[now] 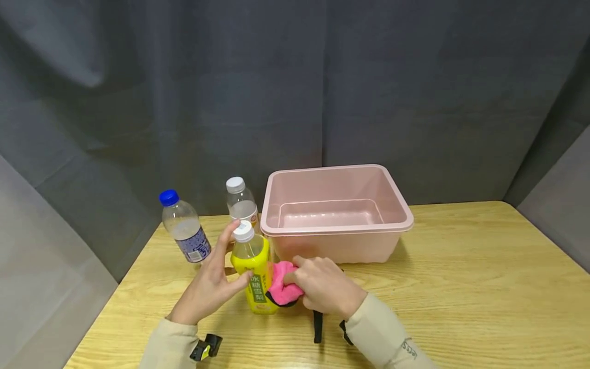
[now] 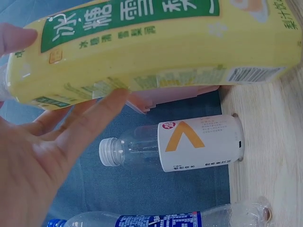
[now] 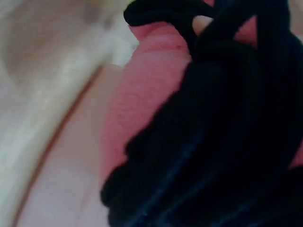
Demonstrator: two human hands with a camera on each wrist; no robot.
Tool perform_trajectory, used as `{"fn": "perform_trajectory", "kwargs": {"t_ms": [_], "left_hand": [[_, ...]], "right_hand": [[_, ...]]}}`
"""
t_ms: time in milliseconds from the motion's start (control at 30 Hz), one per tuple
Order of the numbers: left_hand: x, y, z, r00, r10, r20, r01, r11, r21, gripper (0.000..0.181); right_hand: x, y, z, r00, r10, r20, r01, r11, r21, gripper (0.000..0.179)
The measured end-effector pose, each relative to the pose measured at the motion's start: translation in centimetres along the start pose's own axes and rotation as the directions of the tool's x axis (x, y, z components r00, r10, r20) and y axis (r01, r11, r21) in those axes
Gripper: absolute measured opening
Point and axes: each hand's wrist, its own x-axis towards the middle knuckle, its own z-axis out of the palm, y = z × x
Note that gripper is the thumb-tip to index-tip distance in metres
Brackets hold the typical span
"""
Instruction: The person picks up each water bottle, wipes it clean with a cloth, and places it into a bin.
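My left hand [image 1: 209,287] holds a yellow-labelled drink bottle [image 1: 262,296] with a white cap, upright at the table's front. The thumb lies on the label's front while other fingers reach behind, one near the cap. In the left wrist view, fingertips touch the side of the yellow bottle [image 2: 156,61]. Against its right side my right hand [image 1: 324,287] grips a bunched pink cloth [image 1: 282,288] with black edging. Close up in the right wrist view, the cloth [image 3: 147,94] shows pink and black folds; the fingers are mostly hidden behind it.
A pink plastic bin [image 1: 338,230] stands behind my right hand. Left of it is a clear bottle with a white cap [image 1: 235,185]. Farther left stands a blue-capped bottle [image 1: 193,246] near the table's left edge. A grey curtain [image 1: 295,92] hangs behind the wooden table [image 1: 470,287].
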Motion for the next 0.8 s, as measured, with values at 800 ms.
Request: {"fn": "perform_trajectory", "kwargs": {"t_ms": [800], "left_hand": [[0.4, 0.2, 0.1, 0.999, 0.036, 0.015, -0.037, 0.999, 0.027, 0.097]], "right_hand": [[-0.2, -0.1, -1.3, 0.955, 0.032, -0.296, -0.026, 0.999, 0.022, 0.046]]}}
